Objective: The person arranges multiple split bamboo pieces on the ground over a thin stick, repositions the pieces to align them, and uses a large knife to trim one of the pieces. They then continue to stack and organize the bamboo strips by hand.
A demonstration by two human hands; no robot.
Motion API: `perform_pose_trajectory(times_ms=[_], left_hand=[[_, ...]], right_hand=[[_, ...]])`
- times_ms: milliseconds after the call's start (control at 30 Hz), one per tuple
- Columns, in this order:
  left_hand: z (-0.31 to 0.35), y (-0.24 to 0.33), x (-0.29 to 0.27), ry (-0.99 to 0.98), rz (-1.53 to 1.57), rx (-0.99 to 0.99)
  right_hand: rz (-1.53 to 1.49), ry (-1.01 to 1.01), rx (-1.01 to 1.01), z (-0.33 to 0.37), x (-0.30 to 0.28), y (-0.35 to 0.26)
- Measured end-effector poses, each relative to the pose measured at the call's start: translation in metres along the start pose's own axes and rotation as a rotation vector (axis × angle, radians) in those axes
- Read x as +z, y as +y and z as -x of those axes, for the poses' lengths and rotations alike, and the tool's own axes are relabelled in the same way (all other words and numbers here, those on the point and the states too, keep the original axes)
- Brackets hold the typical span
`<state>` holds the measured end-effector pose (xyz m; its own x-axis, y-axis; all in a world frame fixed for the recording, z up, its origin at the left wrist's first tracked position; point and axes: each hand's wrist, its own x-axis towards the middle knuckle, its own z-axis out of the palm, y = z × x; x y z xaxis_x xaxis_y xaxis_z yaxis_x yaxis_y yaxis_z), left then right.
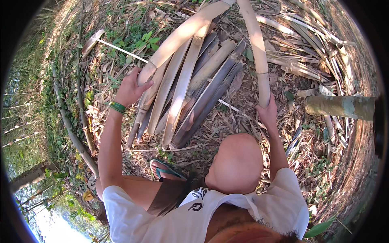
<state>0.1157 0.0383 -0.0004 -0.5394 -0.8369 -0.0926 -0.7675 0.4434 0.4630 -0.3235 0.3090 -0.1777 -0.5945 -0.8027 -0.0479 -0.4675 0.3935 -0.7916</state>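
My left hand (133, 87), with a green band at its wrist, is closed on the near end of a long pale bamboo piece (182, 34). A second pale bamboo piece (256, 44) has its near end in my right hand (267, 113). Both pieces slant toward each other and meet at the upper edge; whether they are joined there I cannot tell. Between my arms lies a pile of split bamboo lengths (180, 93), some pale, some grey. A thin white strip (121, 50) runs along the ground to the pile's left side and shows again on its right.
At right lies a heap of dry split bamboo strips (316, 44), with a thick greyish stem (340, 107) beside it. Long thin branches (73, 133) cross the left side. Leaf litter and green plants (148, 40) cover the ground. My sandaled foot (167, 170) is near the pile.
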Motion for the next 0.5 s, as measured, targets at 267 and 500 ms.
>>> perform_pose_trajectory(times_ms=[267,500], left_hand=[[0.030,0.041,0.085,0.064,-0.132,0.031],[0.069,0.129,0.168,0.113,0.034,-0.058]], right_hand=[[-0.292,0.343,0.082,-0.064,0.001,0.007],[-0.568,0.416,0.206,-0.136,-0.036,-0.011]])
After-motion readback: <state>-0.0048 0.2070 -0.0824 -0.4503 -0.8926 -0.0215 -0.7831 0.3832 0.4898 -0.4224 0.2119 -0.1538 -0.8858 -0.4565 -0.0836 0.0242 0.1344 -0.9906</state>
